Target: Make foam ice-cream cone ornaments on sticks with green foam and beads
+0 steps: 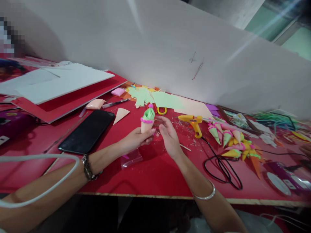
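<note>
Pile of finished coloured paper cones [230, 142] lies ready, green paper pieces [155, 98] remain, my left hand [136, 139] grips a peach-and-green paper cone [146, 123], right hand [168, 136] loosely open.

On the table [155, 174], the phone [87, 132] lies left of the paper cone [147, 121], the glue gun [191, 121] right, cut paper sheets [157, 98] behind along the back edge

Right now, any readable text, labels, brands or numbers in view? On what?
None readable.
White labels on the purple device, right: blurred.
White tag on the purple box, far left: blurred.
Pen marks on the white wall board: scribbles, no letters.
Black smartphone: screen dark.
Peach paper cone with green top, in left hand: no print.
</note>
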Motion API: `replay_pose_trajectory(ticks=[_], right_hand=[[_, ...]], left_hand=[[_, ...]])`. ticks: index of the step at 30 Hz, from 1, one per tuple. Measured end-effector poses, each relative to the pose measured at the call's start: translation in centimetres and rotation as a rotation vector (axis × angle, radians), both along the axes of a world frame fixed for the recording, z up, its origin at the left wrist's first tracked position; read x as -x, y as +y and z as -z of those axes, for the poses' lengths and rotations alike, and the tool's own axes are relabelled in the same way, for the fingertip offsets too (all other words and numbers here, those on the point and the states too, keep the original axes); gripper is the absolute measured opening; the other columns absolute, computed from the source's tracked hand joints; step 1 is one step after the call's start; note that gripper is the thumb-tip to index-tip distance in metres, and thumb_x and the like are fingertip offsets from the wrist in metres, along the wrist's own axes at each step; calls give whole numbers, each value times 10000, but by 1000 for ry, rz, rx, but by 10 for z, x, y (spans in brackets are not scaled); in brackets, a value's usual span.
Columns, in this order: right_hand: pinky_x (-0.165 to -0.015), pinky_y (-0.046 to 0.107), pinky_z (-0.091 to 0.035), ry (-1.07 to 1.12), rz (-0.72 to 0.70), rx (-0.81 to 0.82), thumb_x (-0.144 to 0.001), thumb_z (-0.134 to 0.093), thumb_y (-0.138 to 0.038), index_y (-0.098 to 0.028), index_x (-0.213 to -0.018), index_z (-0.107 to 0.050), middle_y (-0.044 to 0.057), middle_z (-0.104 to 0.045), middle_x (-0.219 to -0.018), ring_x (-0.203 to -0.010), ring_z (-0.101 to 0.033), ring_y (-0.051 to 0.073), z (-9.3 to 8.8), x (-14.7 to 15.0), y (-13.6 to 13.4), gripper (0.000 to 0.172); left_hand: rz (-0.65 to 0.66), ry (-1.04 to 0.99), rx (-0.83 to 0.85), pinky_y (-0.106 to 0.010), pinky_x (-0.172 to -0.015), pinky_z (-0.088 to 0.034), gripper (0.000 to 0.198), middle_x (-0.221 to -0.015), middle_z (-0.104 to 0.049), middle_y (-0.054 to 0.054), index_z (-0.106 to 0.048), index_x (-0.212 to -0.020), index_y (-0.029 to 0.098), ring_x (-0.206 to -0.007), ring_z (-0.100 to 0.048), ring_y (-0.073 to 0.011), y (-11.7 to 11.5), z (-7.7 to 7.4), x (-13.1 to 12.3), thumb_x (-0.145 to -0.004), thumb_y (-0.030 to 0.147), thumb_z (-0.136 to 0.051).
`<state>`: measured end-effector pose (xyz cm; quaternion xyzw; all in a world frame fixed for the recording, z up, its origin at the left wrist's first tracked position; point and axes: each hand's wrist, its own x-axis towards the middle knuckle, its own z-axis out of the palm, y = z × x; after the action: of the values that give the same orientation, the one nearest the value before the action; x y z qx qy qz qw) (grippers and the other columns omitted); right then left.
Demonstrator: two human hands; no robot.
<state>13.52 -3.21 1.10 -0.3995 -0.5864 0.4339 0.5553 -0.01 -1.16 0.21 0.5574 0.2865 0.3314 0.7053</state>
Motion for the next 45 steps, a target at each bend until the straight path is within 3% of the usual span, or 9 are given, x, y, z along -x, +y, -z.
replay_pose_trajectory(ticks=[7, 12, 19, 29, 35, 41, 45], right_hand=[[-712, 248, -455, -265, 25, -142, -750, -534, -247, -220, -848, -583, 12, -504, -872, -792, -522, 110, -3, -3, -1, 113], [-672, 221, -444, -255, 57, -173, -732, -557, -226, -205, -752, -569, -1, -497, -816, -756, -509, 97, -6, -3, -1, 31], [-693, 225, -455, -193, 99, -174, -770, -505, -189, -219, -845, -577, 5, -513, -849, -786, -534, 99, -5, -3, 0, 109], [-738, 257, -425, -675, 203, -452, -805, -467, -203, -225, -920, -596, 28, -527, -854, -814, -517, 129, -9, -10, -1, 174], [-745, 270, -407, -829, 155, -451, -825, -407, -174, -174, -892, -530, 54, -518, -858, -838, -484, 152, -6, -9, 1, 140], [-699, 258, -398, -741, 156, -387, -823, -402, -203, -185, -821, -500, 32, -505, -788, -759, -485, 140, -6, -8, 1, 99], [-641, 240, -411, -428, 256, -272, -813, -429, -244, -201, -809, -483, -3, -515, -713, -671, -506, 112, -5, -13, 5, 69]], left_hand=[[-49, -70, 58, -191, -427, -174, 330, -492, -315, 61, -387, -605, 150, -451, -250, -47, 3, 1, 1, -781, 416, -474], [-3, -199, 195, -163, -431, -204, 275, -526, -351, 56, -428, -655, 137, -461, -282, -33, 2, 0, 1, -766, 372, -520], [-40, -223, 196, -165, -440, -233, 187, -605, -430, 37, -490, -726, 123, -454, -288, -13, 3, -2, 2, -742, 289, -572], [-133, -148, 147, -186, -431, -215, 230, -574, -442, 40, -507, -666, 131, -444, -295, -26, 5, -1, 1, -682, 334, -614], [-155, -46, 71, -192, -451, -227, 238, -561, -417, 49, -497, -652, 139, -454, -312, -34, 6, 0, 2, -695, 351, -595], [-196, -13, -10, -196, -462, -237, 248, -581, -398, 45, -502, -703, 138, -485, -317, -49, 2, -1, -1, -723, 379, -556], [-238, -36, -15, -199, -466, -234, 238, -576, -380, 47, -507, -718, 143, -489, -315, -54, 2, -2, -2, -724, 376, -554]])
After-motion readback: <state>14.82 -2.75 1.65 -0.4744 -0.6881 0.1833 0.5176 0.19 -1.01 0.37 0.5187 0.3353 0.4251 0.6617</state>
